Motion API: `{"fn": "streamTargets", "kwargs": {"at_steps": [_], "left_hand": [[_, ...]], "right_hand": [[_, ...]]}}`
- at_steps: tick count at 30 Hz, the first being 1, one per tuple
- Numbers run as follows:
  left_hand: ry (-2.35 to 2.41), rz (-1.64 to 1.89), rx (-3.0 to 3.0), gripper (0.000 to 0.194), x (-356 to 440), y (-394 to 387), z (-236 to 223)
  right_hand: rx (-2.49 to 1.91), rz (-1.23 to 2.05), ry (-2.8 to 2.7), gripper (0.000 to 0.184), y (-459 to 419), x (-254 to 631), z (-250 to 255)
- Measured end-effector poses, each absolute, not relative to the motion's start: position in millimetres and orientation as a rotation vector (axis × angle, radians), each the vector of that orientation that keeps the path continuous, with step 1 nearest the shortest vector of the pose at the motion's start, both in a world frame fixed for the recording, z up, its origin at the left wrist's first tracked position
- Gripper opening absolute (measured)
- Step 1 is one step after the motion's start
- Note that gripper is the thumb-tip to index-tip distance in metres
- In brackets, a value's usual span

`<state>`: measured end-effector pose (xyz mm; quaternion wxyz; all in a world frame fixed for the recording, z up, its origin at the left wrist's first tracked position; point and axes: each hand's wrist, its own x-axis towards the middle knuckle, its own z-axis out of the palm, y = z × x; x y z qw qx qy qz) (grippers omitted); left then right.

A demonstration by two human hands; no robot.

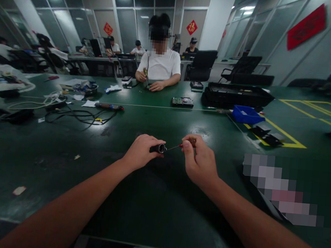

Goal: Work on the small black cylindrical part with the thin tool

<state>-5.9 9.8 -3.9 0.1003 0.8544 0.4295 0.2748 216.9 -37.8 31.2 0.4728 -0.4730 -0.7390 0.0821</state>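
Between the thumb and fingers of my left hand (142, 151) is a small black cylindrical part (160, 148), its round, metal-rimmed end turned to the right. My right hand (199, 158) is closed round the handle of a screwdriver (180, 145) with a red collar and a thin shaft. The shaft points left, and its tip meets or nearly meets the rim of the cylindrical part; contact is too small to tell. Both hands are just above the green table (153, 200).
Across the table a person (159, 67) handles a small tool. A circuit-board drive (182, 101), black trays (237, 95) and a blue bin (247, 115) lie on the far right side. To the left are a dark pen-shaped tool (109, 106) and looped black cables (76, 117).
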Motion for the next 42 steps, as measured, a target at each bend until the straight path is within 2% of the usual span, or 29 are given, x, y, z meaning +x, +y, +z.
{"fn": "streamTargets", "kwargs": {"at_steps": [13,20,23,32,42], "left_hand": [[1.375,0.968,2.378,0.039,-3,2,4],[1.366,0.977,2.378,0.039,-2,2,4],[1.357,0.961,2.387,0.039,-1,2,4],[1.347,0.951,2.398,0.040,-1,1,5],[1.175,0.939,2.484,0.036,1,2,1]], "right_hand": [[-1.185,0.092,-1.903,0.015,-27,220,30],[-1.640,0.242,-2.246,0.022,-18,215,19],[-1.706,0.266,-2.350,0.033,-13,211,14],[-1.584,0.393,-2.394,0.011,-9,213,11],[-1.134,0.289,-2.059,0.007,-22,210,19]]}}
